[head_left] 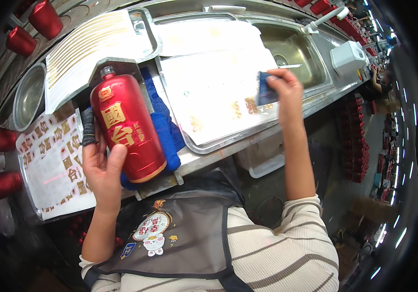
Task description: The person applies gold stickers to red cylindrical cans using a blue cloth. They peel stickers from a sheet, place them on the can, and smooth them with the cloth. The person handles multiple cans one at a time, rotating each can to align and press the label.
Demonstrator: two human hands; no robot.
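A glossy red bottle (133, 126) with gold characters lies tilted on a folded blue towel (167, 141), its neck pointing away from me. My left hand (102, 165) grips its left side, the thumb on the front; a dark wrap (88, 127) covers one finger. Off to the right, my right hand (287, 92) pinches a small, flat, dark blue piece (266, 89), perhaps a scraper; its exact kind is unclear. Beneath that piece is a white sheet (213, 87) with several gold decals near its front edge, lying in a metal tray (204, 147).
Another decal sheet (53, 160) lies at left, below a metal bowl (28, 97). Striped gold-and-white sheets (89, 46) rest behind the bottle. A sink (304, 56) with a white faucet (328, 19) and a white container (348, 58) are at far right. More red bottles (46, 19) stand at far left.
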